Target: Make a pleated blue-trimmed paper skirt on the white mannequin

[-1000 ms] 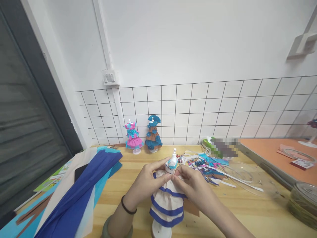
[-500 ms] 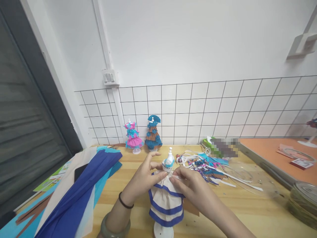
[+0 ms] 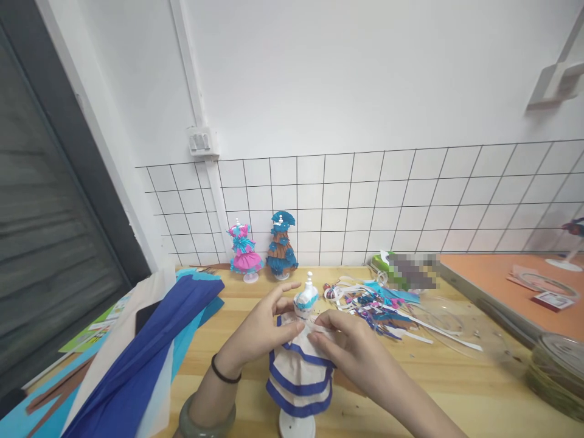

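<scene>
A small white mannequin [image 3: 309,291] on a round white base [image 3: 296,426] stands upright before me, with a light blue and white band round its chest. It wears a tiered cream paper skirt [image 3: 301,372] edged in dark blue. At the waist, my left hand [image 3: 269,322] presses its thumb on the cream paper, its other fingers curved behind the mannequin. From the right, my right hand [image 3: 349,340] pinches the skirt's gathered top between thumb and fingers.
Two dressed mannequins, one pink [image 3: 246,252] and one teal and brown [image 3: 281,246], stand by the wall. Crepe paper sheets [image 3: 168,328] lie left; paper scraps [image 3: 383,307] lie right. A roll of tape [image 3: 556,374] sits at the right edge, near an orange surface [image 3: 497,274].
The mannequin and skirt have shifted slightly left, and its top tilts a little differently. Both hands moved with it and keep their hold at the waist.
</scene>
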{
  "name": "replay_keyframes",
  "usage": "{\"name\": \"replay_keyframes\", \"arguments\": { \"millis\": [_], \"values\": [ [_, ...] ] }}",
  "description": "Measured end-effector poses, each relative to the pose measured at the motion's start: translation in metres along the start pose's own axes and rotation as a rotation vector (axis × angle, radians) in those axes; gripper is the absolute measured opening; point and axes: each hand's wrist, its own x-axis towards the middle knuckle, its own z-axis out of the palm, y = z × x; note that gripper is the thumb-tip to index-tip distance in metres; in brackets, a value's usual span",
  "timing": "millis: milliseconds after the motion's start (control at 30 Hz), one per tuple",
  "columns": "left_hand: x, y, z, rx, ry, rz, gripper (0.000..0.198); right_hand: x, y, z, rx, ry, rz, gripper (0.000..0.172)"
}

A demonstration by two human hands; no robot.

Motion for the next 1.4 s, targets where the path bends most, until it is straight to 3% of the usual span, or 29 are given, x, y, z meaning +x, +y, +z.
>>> {"name": "replay_keyframes", "arguments": {
  "millis": [300, 567, 733, 833, 1000, 1267, 1400],
  "values": [
    [-0.002, 0.006, -0.001, 0.063, 0.001, -0.018, 0.061, -0.003, -0.006, -0.001, 0.058, -0.027, -0.115, 0.02],
    [-0.005, 0.01, -0.001, 0.099, 0.001, -0.029, 0.061, -0.002, -0.009, 0.001, 0.14, -0.032, -0.089, 0.015],
    [-0.005, 0.012, 0.001, 0.071, -0.008, -0.032, 0.059, -0.002, -0.01, 0.005, 0.192, 0.008, 0.081, 0.02],
    [-0.005, 0.013, 0.002, 0.041, -0.012, -0.048, 0.058, -0.003, -0.009, 0.006, 0.176, 0.014, 0.107, 0.023],
    [-0.007, 0.017, 0.004, 0.038, -0.015, -0.056, 0.057, -0.006, -0.011, 0.005, 0.092, 0.021, -0.002, 0.022],
    [-0.008, 0.017, 0.005, 0.053, -0.013, -0.047, 0.056, -0.009, -0.012, 0.004, -0.168, 0.105, -0.313, 0.019],
    [-0.006, 0.016, 0.004, 0.04, -0.023, -0.009, 0.054, -0.009, -0.012, 0.003, -0.217, 0.131, -0.36, 0.016]
  ]
}}
